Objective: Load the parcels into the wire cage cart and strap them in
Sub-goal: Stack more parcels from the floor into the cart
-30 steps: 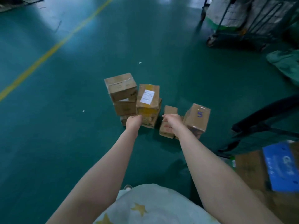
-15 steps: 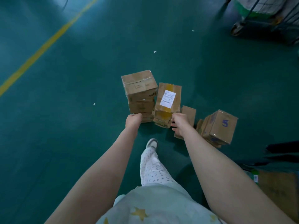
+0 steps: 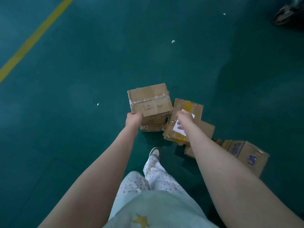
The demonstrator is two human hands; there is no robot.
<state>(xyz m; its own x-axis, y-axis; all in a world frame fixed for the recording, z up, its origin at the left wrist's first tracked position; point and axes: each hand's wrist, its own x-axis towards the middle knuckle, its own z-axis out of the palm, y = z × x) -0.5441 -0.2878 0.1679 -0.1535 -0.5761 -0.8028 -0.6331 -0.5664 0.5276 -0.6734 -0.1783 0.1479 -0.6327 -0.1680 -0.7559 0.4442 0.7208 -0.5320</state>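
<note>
Several brown cardboard parcels lie on the green floor. A taped top parcel (image 3: 150,99) sits on a short stack. My left hand (image 3: 133,119) grips its lower left corner with curled fingers. To its right, a parcel with yellow tape and a white label (image 3: 189,109) leans on flatter boxes. My right hand (image 3: 185,120) hovers over that label, fingers loosely bent, holding nothing. A parcel marked with a blue "5" (image 3: 246,155) lies further right, partly hidden by my right forearm. No strap is in view.
A caster wheel of a cart (image 3: 286,14) shows at the top right corner. A yellow floor line (image 3: 32,40) runs diagonally on the left. My foot (image 3: 155,152) stands just in front of the parcels. Small white scraps dot the floor.
I have stepped closer and look further down. Both hands moved forward from in front of the stack: the left onto the top parcel's corner, the right over the labelled parcel.
</note>
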